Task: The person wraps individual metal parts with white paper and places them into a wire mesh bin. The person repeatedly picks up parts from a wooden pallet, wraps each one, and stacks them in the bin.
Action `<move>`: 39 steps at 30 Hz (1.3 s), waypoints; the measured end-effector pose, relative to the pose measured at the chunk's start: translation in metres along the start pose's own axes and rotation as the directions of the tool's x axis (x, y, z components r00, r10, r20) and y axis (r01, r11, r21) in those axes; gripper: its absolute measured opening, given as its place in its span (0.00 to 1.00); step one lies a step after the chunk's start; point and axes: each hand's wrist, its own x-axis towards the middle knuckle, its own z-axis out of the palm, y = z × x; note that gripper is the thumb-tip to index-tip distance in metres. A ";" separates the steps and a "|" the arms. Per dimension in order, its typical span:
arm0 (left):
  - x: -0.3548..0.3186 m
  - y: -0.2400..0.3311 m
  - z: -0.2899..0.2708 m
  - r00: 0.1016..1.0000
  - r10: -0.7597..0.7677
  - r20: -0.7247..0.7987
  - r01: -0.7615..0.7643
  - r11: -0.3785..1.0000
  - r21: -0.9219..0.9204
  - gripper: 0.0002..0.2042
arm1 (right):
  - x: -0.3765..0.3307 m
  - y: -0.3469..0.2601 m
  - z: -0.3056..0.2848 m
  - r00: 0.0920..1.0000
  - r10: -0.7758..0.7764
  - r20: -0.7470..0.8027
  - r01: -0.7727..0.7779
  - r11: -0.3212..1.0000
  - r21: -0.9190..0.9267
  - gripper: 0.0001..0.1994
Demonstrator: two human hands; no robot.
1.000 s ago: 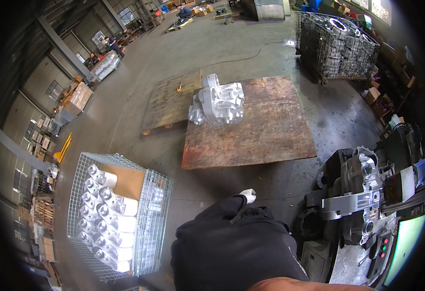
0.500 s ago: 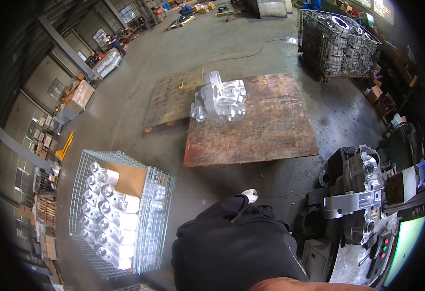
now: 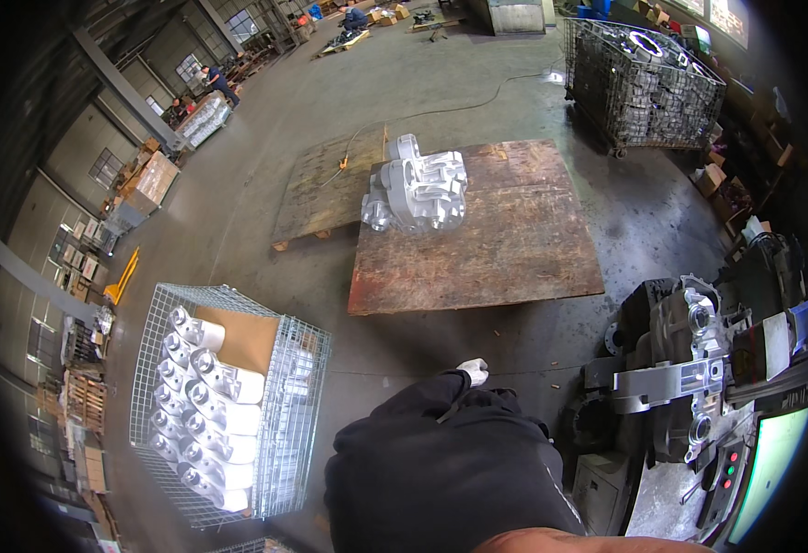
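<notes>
A white glove covers my left hand (image 3: 474,371), just past the end of my black sleeve, in front of my body. It shows only as a small pale lump; its separate fingers cannot be made out, nor whether it grips anything. My right hand is out of sight. Farther ahead, several silvery cast metal housings (image 3: 427,189) stand grouped on a worn wooden board (image 3: 487,267). To my left, a wire mesh crate (image 3: 295,405) holds rows of silver cylindrical castings (image 3: 208,419) beside a brown cardboard sheet (image 3: 249,343).
At my right stands a machine with a large metal casting (image 3: 676,382), a button panel (image 3: 729,470) and a lit screen (image 3: 772,470). Another wire cage (image 3: 643,97) of metal parts is far right. A wooden pallet (image 3: 325,184) adjoins the board; a cable crosses the floor. A person (image 3: 221,83) stands far left.
</notes>
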 end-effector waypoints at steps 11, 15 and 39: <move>0.006 -0.001 -0.001 0.999 0.011 0.053 -0.015 0.998 0.068 0.21 | -0.018 0.059 -0.012 0.998 -0.010 -0.060 0.012 0.999 0.042 0.08; 0.004 -0.002 -0.002 0.998 0.054 0.037 -0.056 0.997 0.061 0.20 | -0.053 0.119 -0.021 0.977 -0.184 -0.104 0.160 0.965 -0.210 0.08; 0.049 -0.003 0.045 0.930 0.102 0.354 -0.056 0.989 -0.137 0.20 | -0.192 0.151 -0.007 0.866 0.375 -0.330 -0.156 0.831 0.533 0.12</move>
